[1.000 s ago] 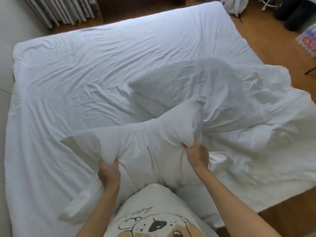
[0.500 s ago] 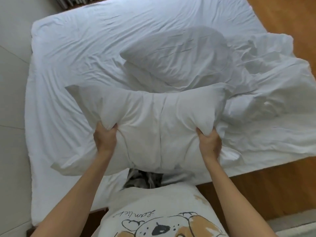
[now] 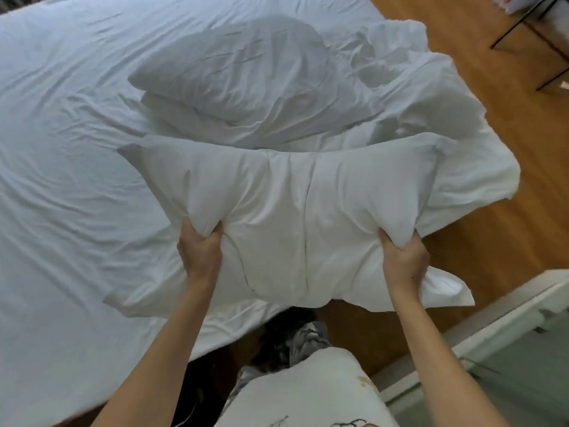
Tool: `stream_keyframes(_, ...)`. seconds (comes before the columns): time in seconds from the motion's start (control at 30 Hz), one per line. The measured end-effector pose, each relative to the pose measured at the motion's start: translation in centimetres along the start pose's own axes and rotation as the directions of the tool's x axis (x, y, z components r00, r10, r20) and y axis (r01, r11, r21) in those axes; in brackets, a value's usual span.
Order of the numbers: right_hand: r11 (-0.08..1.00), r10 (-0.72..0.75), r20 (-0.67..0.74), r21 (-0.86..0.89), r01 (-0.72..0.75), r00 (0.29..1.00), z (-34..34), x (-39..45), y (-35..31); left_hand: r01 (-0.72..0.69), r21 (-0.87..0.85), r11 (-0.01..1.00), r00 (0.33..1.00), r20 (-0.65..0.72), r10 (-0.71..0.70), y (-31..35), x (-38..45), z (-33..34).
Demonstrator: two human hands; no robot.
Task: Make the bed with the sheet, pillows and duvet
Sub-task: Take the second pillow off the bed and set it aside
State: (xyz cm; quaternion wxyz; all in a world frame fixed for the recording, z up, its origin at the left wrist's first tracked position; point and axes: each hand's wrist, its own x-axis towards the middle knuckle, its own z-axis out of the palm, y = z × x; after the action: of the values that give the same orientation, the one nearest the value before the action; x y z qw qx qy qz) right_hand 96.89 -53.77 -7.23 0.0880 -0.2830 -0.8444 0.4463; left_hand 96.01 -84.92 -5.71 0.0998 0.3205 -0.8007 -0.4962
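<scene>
I hold a white pillow [image 3: 286, 217] up over the near corner of the bed. My left hand [image 3: 201, 252] grips its left side and my right hand [image 3: 403, 261] grips its right side, fingers dug into the filling. A second white pillow [image 3: 234, 75] lies on the white sheet [image 3: 70, 149] further back. The crumpled white duvet [image 3: 431, 97] is bunched along the bed's right edge and hangs partly over it.
Wooden floor [image 3: 508, 211] runs along the right of the bed. Black furniture legs [image 3: 542, 41] stand at the top right. A pale cabinet or door frame [image 3: 508, 334] is at the lower right. Patterned fabric [image 3: 301, 337] lies on the floor by my body.
The pillow has been lifted off the bed and raised in front of me, my hands spreading to its two sides. My view has shifted right and closer.
</scene>
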Motion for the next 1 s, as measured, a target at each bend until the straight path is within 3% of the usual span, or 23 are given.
stream_keyframes(0.2, 1.000, -0.003, -0.103, -0.021, 0.000, 0.995, -10.5, -0.1, 3.3, -0.017, -0.116, 0.993, 0.993, 0.118, 0.031, 3.1, -9.0, 3.6)
stream_keyframes(0.37, 0.999, 0.050, -0.137, -0.001, -0.050, 0.989, -16.9, 2.7, 5.5, -0.045, -0.095, 0.995, 0.981, 0.181, 0.062, 7.6, -12.6, 8.9)
stream_keyframes(0.57, 0.995, 0.091, -0.136, 0.052, -0.084, 0.987, -24.6, 12.9, 9.7, -0.074, -0.101, 0.992, 0.967, 0.237, 0.096, 14.2, -15.1, 20.8)
stream_keyframes(0.8, 0.986, 0.154, -0.255, 0.104, -0.131, 0.955, -36.3, 25.6, 12.8, -0.129, -0.109, 0.986, 0.933, 0.322, 0.158, 25.1, -19.9, 35.8)
stream_keyframes(1.0, 0.979, 0.183, -0.326, 0.143, -0.143, 0.927, -42.2, 35.3, 15.6, -0.196, -0.116, 0.974, 0.897, 0.381, 0.226, 32.9, -21.3, 47.7)
